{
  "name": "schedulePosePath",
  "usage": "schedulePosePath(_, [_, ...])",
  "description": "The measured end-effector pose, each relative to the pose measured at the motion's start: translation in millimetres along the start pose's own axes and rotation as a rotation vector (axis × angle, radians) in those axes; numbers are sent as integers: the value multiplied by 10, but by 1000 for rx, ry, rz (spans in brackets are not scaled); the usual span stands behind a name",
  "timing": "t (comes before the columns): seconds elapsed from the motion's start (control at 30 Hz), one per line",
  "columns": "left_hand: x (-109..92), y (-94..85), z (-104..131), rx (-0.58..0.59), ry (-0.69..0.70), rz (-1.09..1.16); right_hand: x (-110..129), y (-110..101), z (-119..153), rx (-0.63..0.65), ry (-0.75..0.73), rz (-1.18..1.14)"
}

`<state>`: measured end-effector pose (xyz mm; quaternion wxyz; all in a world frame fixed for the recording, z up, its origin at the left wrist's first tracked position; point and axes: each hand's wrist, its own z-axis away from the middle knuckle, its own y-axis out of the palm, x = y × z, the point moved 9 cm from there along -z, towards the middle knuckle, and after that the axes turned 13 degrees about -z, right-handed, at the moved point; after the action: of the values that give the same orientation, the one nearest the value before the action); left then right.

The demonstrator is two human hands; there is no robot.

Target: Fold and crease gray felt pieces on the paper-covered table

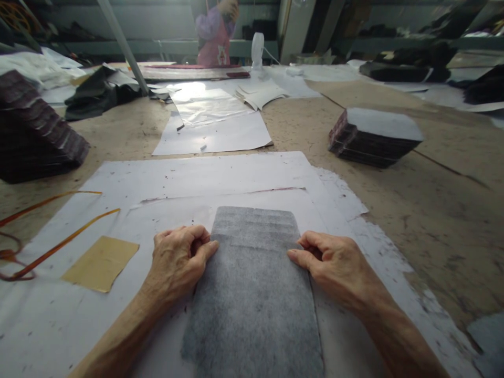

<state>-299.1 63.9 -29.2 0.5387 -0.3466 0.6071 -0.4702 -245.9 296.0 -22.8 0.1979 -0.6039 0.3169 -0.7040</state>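
A grey, felt-like fabric panel [255, 294] with rounded far corners lies in front of me, its near end running out of view. Faint creases cross it near the far edge. My left hand [181, 257] pinches its left edge between thumb and curled fingers. On the opposite edge, at about the same height, my right hand [326, 262] pinches it in the same way. Beneath the panel are white paper sheets [189, 176] scattered with small dark scraps. Left of my left hand lies a tan square piece [102, 262].
Amber-coloured strips [66, 241] lie at the left. A stack of dark panels [374, 139] stands at the right, another stack [35, 131] at the far left. Beyond are loose white sheets [212, 139], a slanted metal pole [124, 47] and a person in a pink apron [214, 37].
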Motion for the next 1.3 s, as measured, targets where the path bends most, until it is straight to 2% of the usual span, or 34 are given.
schedulePosePath(0.2, [65, 14, -15, 57, -107, 91, -62, 9, 0, 8, 79, -70])
schedulePosePath(0.53, [14, -15, -8, -8, -61, 135, -77, 13, 4, -9, 106, -102])
schedulePosePath(0.83, [-28, -35, 8, -64, -16, 52, -98, 9, 0, -31, 116, -42])
schedulePosePath(1.0, [-40, -15, 10, -57, -6, 14, -81, 31, -7, -17, 120, -25])
schedulePosePath(1.1, [-50, -3, 24, -58, -3, -36, -56, 39, -6, -10, 86, 11])
schedulePosePath(1.17, [-22, -12, 36, -65, -24, -65, -26, -3, 0, -53, 39, 55])
schedulePosePath(1.23, [32, -77, 52, -115, -52, -75, 87, -127, 28, -195, -88, 114])
schedulePosePath(1.3, [74, -206, 80, -226, -54, -75, 294, -226, 112, -336, -307, 155])
